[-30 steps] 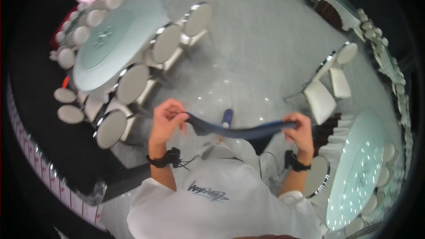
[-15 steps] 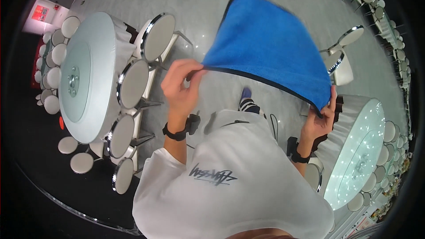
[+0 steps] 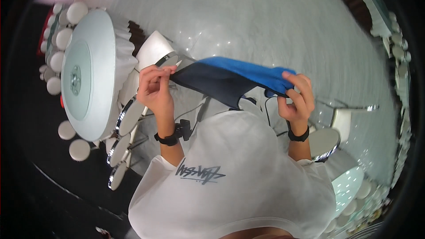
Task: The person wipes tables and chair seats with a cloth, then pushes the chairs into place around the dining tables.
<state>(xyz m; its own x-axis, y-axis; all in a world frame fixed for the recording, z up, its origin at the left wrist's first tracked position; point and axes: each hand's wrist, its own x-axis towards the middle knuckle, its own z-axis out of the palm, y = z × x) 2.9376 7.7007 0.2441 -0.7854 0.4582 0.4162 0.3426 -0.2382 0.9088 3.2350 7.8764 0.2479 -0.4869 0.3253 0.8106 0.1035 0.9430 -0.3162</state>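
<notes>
A two-sided cloth [image 3: 217, 82], bright blue on one face and dark grey on the other, hangs folded over in front of my chest. My left hand [image 3: 156, 89] pinches its left corner between thumb and fingertips. At the opposite end my right hand [image 3: 299, 97] grips the blue part, with thumb and fingers bent around the edge. The cloth's black-trimmed lower edge sags between the hands, and some of the dark face is turned toward me. Each wrist wears a black strap.
To my left stands a round table [image 3: 110, 62] with a glass turntable [image 3: 76, 82] and several white-backed chairs [image 3: 133, 117] close beside it. On the right are another chair [image 3: 325, 144] and a second glass-topped table [image 3: 347, 188]. Grey shiny floor [image 3: 265, 17] stretches ahead.
The cloth was spread out with its blue face up; now it is folded over, lower, showing its dark side. My right hand moved left and up, my left hand slightly left. The view has turned.
</notes>
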